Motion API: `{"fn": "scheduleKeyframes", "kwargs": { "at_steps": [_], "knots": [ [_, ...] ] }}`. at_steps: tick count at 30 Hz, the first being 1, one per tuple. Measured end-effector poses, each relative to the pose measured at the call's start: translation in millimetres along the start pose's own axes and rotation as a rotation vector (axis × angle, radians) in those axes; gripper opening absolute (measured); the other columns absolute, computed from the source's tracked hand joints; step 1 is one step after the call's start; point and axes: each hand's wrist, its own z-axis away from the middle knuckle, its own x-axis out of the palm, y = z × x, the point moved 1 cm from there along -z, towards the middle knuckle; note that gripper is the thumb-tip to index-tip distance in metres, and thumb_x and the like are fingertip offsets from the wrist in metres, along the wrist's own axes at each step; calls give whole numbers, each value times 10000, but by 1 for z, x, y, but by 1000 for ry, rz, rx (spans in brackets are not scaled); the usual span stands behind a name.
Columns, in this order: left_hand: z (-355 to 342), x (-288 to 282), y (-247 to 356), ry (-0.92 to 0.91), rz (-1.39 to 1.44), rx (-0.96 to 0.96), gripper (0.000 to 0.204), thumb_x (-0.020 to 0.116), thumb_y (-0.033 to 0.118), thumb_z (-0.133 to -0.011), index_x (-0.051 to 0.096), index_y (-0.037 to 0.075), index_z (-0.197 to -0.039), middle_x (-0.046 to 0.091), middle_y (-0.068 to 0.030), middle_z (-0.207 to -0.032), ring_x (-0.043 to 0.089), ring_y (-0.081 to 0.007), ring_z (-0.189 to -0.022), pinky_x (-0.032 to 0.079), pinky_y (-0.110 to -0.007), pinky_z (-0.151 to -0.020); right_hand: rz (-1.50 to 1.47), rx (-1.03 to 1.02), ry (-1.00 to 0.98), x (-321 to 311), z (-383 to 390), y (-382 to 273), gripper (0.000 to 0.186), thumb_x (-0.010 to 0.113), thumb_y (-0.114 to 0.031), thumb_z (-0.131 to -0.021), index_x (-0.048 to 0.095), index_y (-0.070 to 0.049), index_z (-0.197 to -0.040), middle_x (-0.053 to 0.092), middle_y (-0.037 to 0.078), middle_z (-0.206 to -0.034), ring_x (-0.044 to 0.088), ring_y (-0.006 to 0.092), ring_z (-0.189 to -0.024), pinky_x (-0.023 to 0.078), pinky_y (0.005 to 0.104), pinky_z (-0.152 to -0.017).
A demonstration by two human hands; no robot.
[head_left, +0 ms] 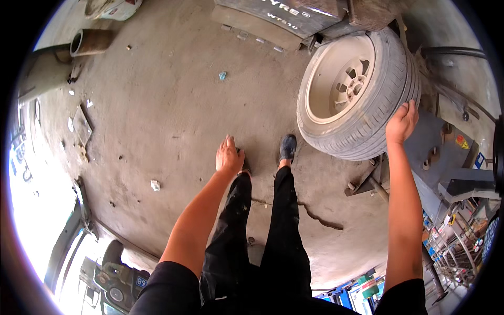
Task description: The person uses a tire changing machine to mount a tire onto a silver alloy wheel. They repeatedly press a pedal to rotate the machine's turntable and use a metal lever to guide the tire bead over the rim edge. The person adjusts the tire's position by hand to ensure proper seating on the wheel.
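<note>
A wheel with a black tyre and a pale multi-spoke rim fills the upper right, tilted against the dark grey machine. My right hand has its fingers curled on the tread at the tyre's right side. My left hand is in mid-picture above the floor, fingers stretched out and holding nothing, over one of my shoes and left of the wheel. My other shoe stands between that hand and the wheel.
A grey machine cabinet and a metal foot lever stand right of me. Scraps and a metal plate lie on the concrete floor. A pipe and bucket sit upper left. A vehicle is at lower left, a cluttered rack at lower right.
</note>
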Motion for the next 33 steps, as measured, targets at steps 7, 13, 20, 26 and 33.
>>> {"fn": "scheduleKeyframes", "kwargs": {
  "at_steps": [7,13,20,26,33],
  "knots": [
    [-178,-34,111,491,-352,730,597,782,236,-877,520,-19,-1348,250,-269,-1729,222,-451,-1617,212,-557,-1322,-23,-25,55,8,-2,12,533,481,-320,-1098,599,95,-1411,594,289,-1457,509,443,-1380,379,499,-1190],
    [-327,-105,191,760,-436,718,593,701,155,-905,472,-24,-1421,215,-259,-1749,205,-436,-1628,204,-550,-1329,-103,-5,54,11,6,22,509,474,-281,-1118,565,100,-1443,587,278,-1475,532,429,-1374,388,465,-1187],
    [-273,-22,280,-302,-423,985,633,266,140,-1063,237,-44,-1668,171,-204,-1782,127,-313,-1665,80,-428,-1370,-39,44,38,-7,8,33,507,449,-264,-1137,542,109,-1467,578,282,-1507,536,407,-1404,370,436,-1206],
    [-374,-60,199,686,-446,617,461,265,95,-1057,407,-67,-1465,256,-240,-1744,215,-393,-1632,155,-493,-1356,-72,53,26,4,5,21,502,442,-254,-1134,547,112,-1461,581,274,-1507,536,394,-1406,366,427,-1205],
    [-314,11,251,-31,-526,934,508,342,220,-1095,424,-59,-1512,352,-221,-1710,304,-358,-1607,213,-468,-1346,-58,83,18,0,7,24,511,440,-254,-1133,531,118,-1472,572,269,-1518,519,386,-1420,350,427,-1216]
  ]
}}
